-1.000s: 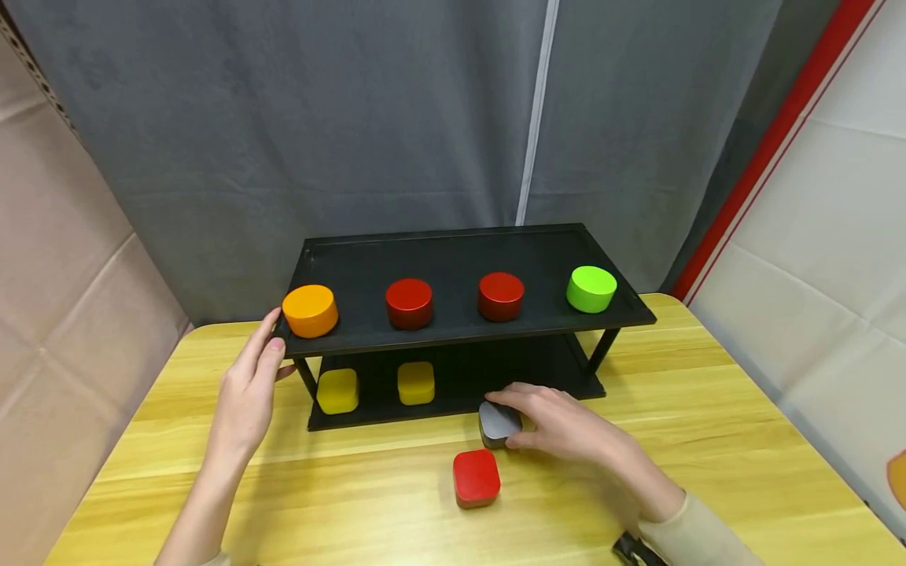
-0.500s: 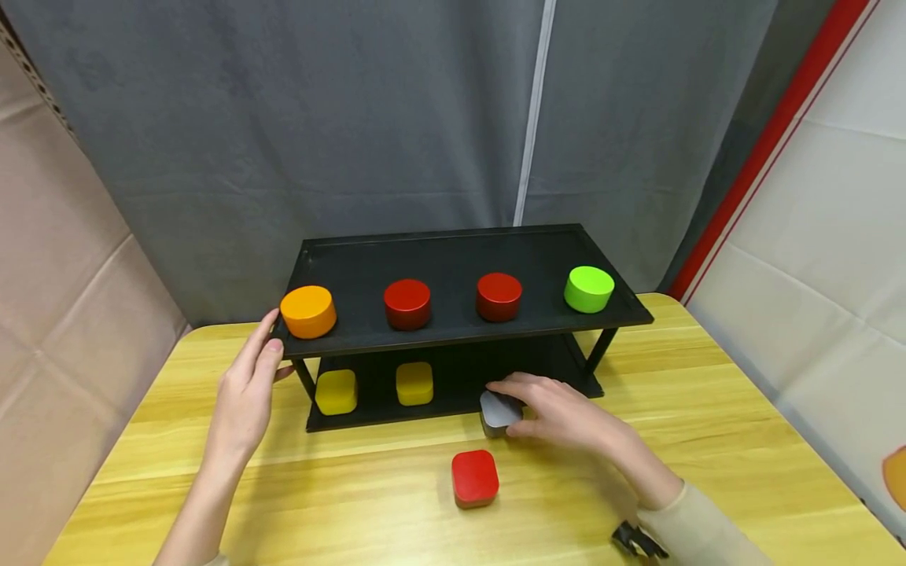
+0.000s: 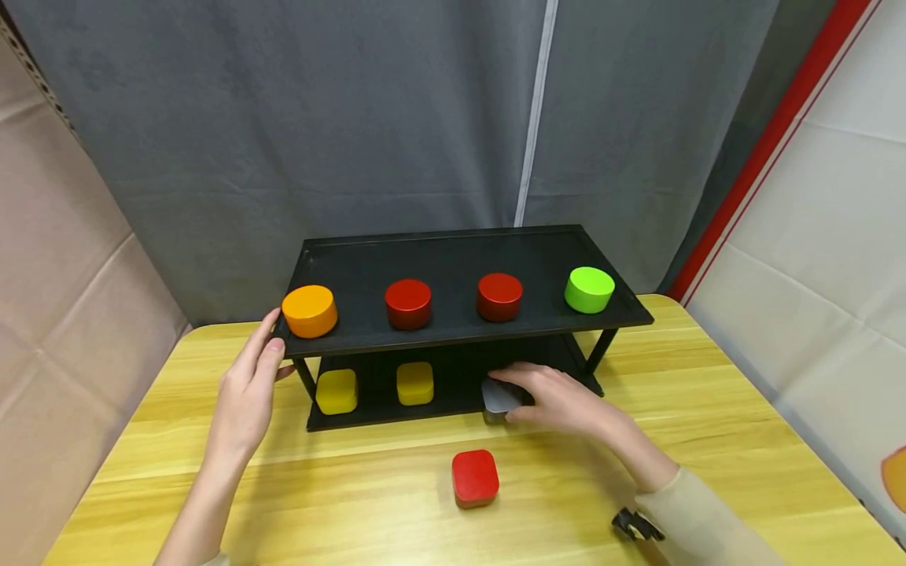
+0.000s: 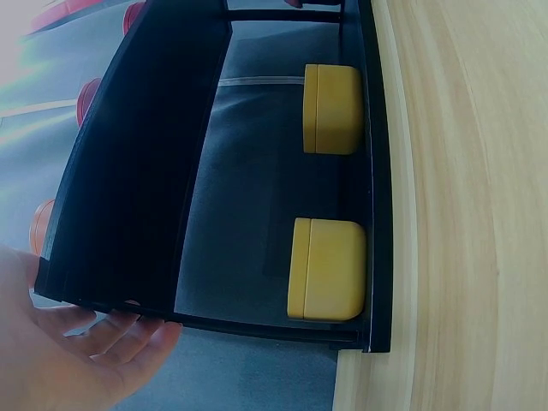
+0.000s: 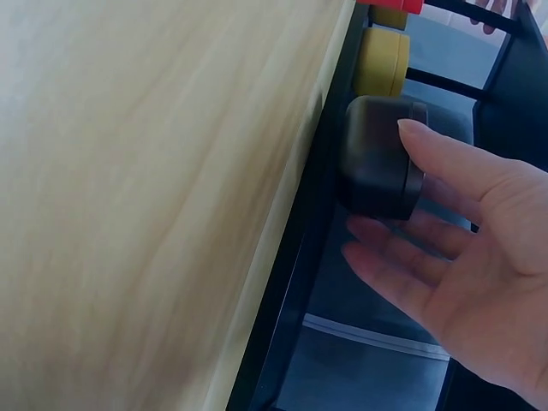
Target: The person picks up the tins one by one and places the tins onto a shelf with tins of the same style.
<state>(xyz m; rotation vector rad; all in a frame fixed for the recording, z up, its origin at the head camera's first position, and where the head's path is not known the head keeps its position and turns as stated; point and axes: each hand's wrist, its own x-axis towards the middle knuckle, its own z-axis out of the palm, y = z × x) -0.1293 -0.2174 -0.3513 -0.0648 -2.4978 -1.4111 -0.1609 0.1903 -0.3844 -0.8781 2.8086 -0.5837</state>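
Observation:
My left hand (image 3: 244,393) holds the upper left corner of a black two-tier shelf (image 3: 453,339); in the left wrist view its fingers (image 4: 128,342) curl under the board's edge. With thumb and fingers, my right hand (image 3: 566,401) grips a dark grey rounded-square box (image 3: 498,399) at the front of the lower tier. The right wrist view shows this box (image 5: 377,158) over the tier's front edge; whether it touches the tier I cannot tell. Left of it on that tier sit two yellow rounded-square boxes, one nearer (image 3: 414,384) and one farther left (image 3: 336,391).
A red rounded-square box (image 3: 475,478) lies on the wooden table (image 3: 354,503) before the shelf. The top tier carries an orange round box (image 3: 309,312), two dark red round boxes (image 3: 408,304) and a green one (image 3: 590,290). A grey curtain (image 3: 389,118) hangs behind.
My right hand has moved the grey box away from me, from the shelf's front edge onto or over the lower tier. The left hand keeps its place on the corner.

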